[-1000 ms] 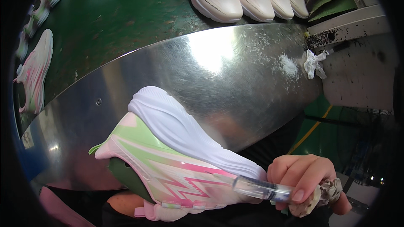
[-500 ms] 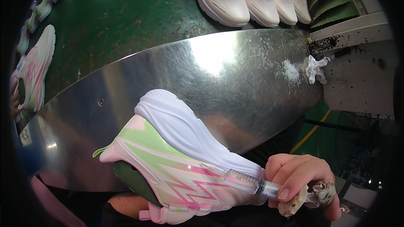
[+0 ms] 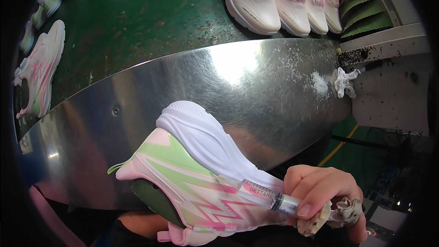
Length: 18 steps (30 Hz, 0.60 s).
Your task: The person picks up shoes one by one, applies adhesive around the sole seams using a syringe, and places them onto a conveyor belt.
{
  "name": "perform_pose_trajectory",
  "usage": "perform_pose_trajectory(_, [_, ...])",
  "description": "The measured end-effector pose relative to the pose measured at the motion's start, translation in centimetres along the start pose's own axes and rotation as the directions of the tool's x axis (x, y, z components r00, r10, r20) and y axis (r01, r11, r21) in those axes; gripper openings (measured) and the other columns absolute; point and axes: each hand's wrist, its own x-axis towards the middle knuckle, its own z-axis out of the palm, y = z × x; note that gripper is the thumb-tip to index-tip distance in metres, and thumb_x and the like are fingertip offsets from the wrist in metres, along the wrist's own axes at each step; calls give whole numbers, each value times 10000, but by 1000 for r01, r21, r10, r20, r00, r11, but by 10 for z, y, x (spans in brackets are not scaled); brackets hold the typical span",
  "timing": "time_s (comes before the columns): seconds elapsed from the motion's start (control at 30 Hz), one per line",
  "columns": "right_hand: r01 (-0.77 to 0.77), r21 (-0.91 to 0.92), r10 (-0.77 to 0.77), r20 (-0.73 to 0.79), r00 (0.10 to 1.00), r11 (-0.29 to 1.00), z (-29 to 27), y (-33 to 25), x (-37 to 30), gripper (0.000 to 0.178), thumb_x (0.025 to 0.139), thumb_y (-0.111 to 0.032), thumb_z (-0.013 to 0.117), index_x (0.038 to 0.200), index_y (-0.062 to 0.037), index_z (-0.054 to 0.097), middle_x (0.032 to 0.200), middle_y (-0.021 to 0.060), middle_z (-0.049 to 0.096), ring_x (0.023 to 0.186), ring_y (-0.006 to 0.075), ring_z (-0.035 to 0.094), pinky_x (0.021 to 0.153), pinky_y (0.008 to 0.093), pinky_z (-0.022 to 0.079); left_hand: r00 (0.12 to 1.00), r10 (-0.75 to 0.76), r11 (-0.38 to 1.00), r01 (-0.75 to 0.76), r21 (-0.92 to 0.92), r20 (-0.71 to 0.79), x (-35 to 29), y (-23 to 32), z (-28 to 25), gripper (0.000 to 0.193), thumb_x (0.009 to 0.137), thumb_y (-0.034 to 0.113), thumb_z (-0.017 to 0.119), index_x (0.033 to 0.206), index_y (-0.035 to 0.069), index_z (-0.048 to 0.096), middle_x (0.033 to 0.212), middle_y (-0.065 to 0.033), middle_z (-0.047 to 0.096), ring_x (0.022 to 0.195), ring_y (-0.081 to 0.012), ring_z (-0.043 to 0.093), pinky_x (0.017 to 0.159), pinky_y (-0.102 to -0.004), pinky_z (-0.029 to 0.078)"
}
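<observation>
A pink, green and white sneaker (image 3: pixel 183 174) lies tilted on its side, its white sole (image 3: pixel 206 137) facing up and away. My right hand (image 3: pixel 324 192) is closed round a clear syringe (image 3: pixel 263 195) with dark bands near its plunger end. The syringe lies along the sneaker's side, its front end by the seam between upper and sole. Crumpled, stained whitish wrapping (image 3: pixel 345 212) sits at the syringe's rear, among my fingers. Bare skin (image 3: pixel 141 223) of what looks like my left arm shows below the sneaker's opening; my left hand's fingers are hidden behind the sneaker.
A shiny metal ledge (image 3: pixel 151 82) curves between me and a green surface (image 3: pixel 137 23). Several matching sneakers (image 3: pixel 256 9) stand at the far right; others line the left, one sneaker (image 3: pixel 41 68) nearest. White crumbs (image 3: pixel 320 84) and a crumpled white tissue (image 3: pixel 344 82) lie at the ledge's right end.
The view has shifted slightly, so the ledge and far sneakers sit a little lower and to the right. The syringe has moved slightly left along the sneaker, toward its heel, with my right hand.
</observation>
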Motion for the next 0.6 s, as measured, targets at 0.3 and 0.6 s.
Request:
perform_pose_trajectory(0.3, [-33, -66, 37, 54, 998, 997, -4, -3, 2, 722, 797, -595, 628, 1122, 48, 580, 917, 190, 666, 744, 199, 531, 650, 295, 359, 1000, 3, 1000, -3, 11, 0, 1, -1, -1, 577, 819, 185, 655, 1335, 82, 420, 1291, -101, 521, 1214, -278, 494, 1044, -460, 367])
perform_pose_trajectory(0.6, [-20, -112, 23, 24, 999, 994, 2, -4, 6, 751, 734, -618, 681, 1093, 38, 608, 884, 169, 672, 711, 178, 492, 629, 279, 352, 1000, 3, 1000, -3, 24, 2, 0, -1, -1, 585, 813, 166, 658, 1337, 76, 414, 1293, -103, 517, 1215, -276, 493, 1043, -456, 368])
